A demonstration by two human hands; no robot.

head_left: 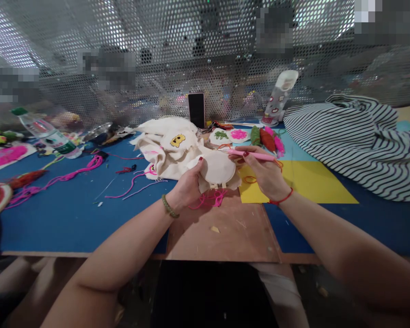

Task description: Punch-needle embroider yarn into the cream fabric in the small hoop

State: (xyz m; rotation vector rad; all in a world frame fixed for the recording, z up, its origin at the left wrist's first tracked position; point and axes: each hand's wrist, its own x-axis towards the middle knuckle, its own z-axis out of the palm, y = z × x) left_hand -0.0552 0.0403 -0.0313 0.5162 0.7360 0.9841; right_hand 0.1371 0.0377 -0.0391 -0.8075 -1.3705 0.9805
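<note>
Cream cloth (218, 168), gripped in our left hand (188, 185), needs tension while our right hand (264, 175), at three o'clock, pinches the tool (262, 156).

Hoop (219, 168) mid-surface (123, 232), left hand (187, 184) on its left edge, right hand (264, 175) with tool (259, 156) at its right. Cloth (164, 127) left of hoop. Phone (196, 110) far centre, before mesh (157, 79). Bottle (53, 136) far left. Skeins (267, 140) right of patches (239, 135), container (276, 102) behind. Sheet (304, 182) near side of skeins. Garment (348, 141) far right.
</note>
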